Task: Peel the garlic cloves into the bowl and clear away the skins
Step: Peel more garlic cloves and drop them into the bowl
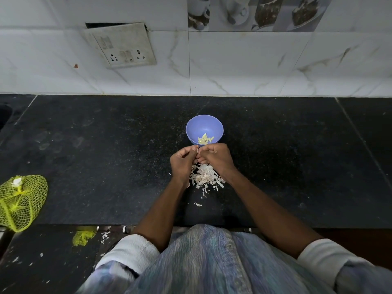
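A small blue bowl (204, 126) stands on the black counter and holds several peeled garlic cloves (205, 139). Just in front of the bowl my left hand (182, 163) and my right hand (216, 157) meet, fingers curled. Between their fingertips they pinch a garlic clove (197, 150), of which only a pale sliver shows. Below the hands lies a heap of white garlic skins (206, 177), with a few loose flakes nearer the counter's front edge.
A yellow net bag (20, 201) lies at the counter's left front edge with a bit of white in it. A scrap of yellow netting (83, 236) and skin flakes lie on the floor below. A tiled wall with a socket plate (124, 47) backs the counter.
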